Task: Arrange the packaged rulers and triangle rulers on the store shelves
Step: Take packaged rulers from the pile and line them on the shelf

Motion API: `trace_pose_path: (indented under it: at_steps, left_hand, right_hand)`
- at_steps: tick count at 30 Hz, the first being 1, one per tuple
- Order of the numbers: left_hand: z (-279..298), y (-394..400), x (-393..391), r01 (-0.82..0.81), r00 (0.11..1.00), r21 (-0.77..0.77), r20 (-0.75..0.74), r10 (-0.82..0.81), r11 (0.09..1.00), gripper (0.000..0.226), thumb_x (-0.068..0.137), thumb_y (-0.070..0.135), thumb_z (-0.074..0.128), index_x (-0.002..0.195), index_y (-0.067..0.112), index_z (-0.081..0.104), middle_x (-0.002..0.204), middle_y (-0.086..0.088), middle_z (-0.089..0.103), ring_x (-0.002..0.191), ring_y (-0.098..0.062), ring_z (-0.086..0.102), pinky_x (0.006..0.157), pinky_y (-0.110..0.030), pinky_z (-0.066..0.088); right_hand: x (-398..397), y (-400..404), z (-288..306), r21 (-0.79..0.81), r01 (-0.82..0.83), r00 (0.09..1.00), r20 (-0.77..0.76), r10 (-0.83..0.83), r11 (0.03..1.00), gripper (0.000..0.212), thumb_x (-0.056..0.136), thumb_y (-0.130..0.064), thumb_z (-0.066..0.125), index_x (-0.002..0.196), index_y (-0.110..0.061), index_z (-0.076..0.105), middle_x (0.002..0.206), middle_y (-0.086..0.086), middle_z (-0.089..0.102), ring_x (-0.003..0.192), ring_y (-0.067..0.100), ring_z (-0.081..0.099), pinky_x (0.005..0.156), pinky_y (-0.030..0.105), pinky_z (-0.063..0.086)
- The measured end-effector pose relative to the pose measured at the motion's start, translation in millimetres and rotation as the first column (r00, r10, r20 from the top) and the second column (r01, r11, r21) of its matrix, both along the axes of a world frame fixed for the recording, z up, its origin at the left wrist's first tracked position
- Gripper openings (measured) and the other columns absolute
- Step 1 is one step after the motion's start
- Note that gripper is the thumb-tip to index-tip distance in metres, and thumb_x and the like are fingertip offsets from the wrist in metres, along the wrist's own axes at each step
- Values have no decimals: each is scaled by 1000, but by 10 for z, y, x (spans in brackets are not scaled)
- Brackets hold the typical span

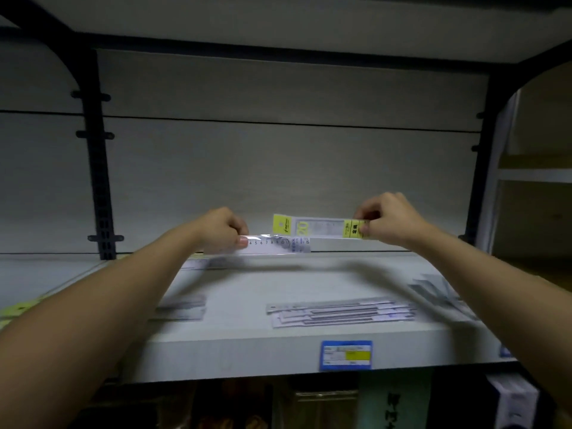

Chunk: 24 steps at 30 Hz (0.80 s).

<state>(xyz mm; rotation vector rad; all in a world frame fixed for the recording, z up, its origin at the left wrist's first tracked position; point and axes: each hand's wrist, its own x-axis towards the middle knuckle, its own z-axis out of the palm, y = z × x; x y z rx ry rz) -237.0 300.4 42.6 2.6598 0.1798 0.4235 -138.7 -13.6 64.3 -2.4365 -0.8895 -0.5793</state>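
Both my arms reach over the white shelf (pixel 247 292). My left hand (pixel 224 229) pinches the left end of a clear packaged ruler (pixel 278 244) with printed numbers, held level near the back panel. My right hand (pixel 387 219) pinches the right end of a packaged ruler with yellow labels (pixel 315 227), held slightly higher, against the back panel. A fanned stack of packaged rulers (pixel 337 312) lies flat near the shelf's front. Another small pile (pixel 182 308) lies beside my left forearm.
More clear packages (pixel 439 292) lie at the shelf's right side, partly behind my right forearm. Yellow-green packs (pixel 18 308) show at the far left. A blue price tag (pixel 346 355) sits on the shelf's front edge. Black uprights (pixel 99 168) frame the bay; goods fill the lower shelf.
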Motion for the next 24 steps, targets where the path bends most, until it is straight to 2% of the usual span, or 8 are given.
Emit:
trace_pose_path:
  at_steps: [2, 4, 8, 10, 14, 18, 21, 24]
  left_hand:
    - [4, -199, 50, 30, 999, -44, -20, -31, 999, 22, 90, 7, 65, 70, 15, 69, 54, -1, 56, 43, -13, 46, 46, -18, 37]
    - [-17, -378, 69, 76, 995, -72, -66, -80, 995, 19, 91, 3, 62, 78, 14, 71, 52, -1, 56, 43, -13, 47, 43, -18, 37]
    - [-72, -693, 56, 277, 929, -258, -175, -327, 926, 10, 91, 5, 66, 94, 10, 74, 77, -13, 60, 65, -23, 51, 50, -24, 42]
    - [-87, -842, 48, 333, 885, -321, -217, -412, 886, 9, 89, 7, 69, 95, 10, 75, 80, -11, 62, 65, -21, 52, 50, -25, 44]
    - [-137, -1107, 68, 359, 846, -259, -316, -430, 897, 12, 89, 13, 72, 100, 9, 75, 81, -5, 68, 67, -16, 54, 53, -25, 42]
    - [-188, -1228, 56, 348, 830, -192, -393, -397, 918, 14, 84, 19, 78, 95, 10, 77, 80, -5, 71, 74, -19, 61, 75, -40, 52]
    - [-154, -1283, 31, 343, 843, -114, -401, -360, 932, 16, 82, 29, 79, 94, 18, 79, 86, 5, 76, 78, -14, 68, 81, -35, 57]
    - [-127, -1306, 21, 324, 863, -32, -401, -309, 946, 21, 77, 39, 80, 92, 25, 81, 93, 10, 76, 91, -11, 70, 93, -36, 55]
  right_hand:
    - [95, -203, -20, -13, 0, 1000, 18, 0, 1000, 20, 78, -2, 69, 78, -21, 74, 62, -10, 60, 61, 3, 51, 49, 8, 34]
    - [180, -366, -8, -3, 7, 999, 32, -7, 1000, 17, 79, -3, 69, 85, -17, 77, 68, -4, 64, 67, 12, 54, 53, 11, 35]
    - [310, -571, 16, 16, 24, 999, 23, -24, 1000, 13, 81, -8, 72, 89, -17, 77, 81, 4, 71, 81, 20, 63, 64, 26, 43]
    - [369, -618, 22, 0, 21, 999, 27, -21, 1000, 12, 82, -11, 73, 90, -17, 77, 83, 4, 71, 83, 21, 63, 66, 28, 44]
    - [408, -614, 38, -11, 17, 1000, 18, -17, 1000, 10, 83, -12, 74, 91, -18, 76, 85, 2, 71, 84, 18, 62, 68, 25, 41]
    - [414, -575, 47, -40, 4, 1000, 28, -3, 999, 10, 82, -11, 73, 88, -19, 76, 81, 2, 69, 83, 17, 58, 70, 22, 38]
    - [411, -556, 71, -25, -14, 1000, 15, 14, 1000, 12, 83, -11, 75, 92, -18, 77, 84, 1, 70, 81, 14, 60, 71, 22, 41]
    - [404, -529, 58, -36, -33, 999, 17, 33, 999, 13, 83, -11, 75, 94, -16, 77, 85, 2, 71, 81, 14, 61, 71, 22, 41]
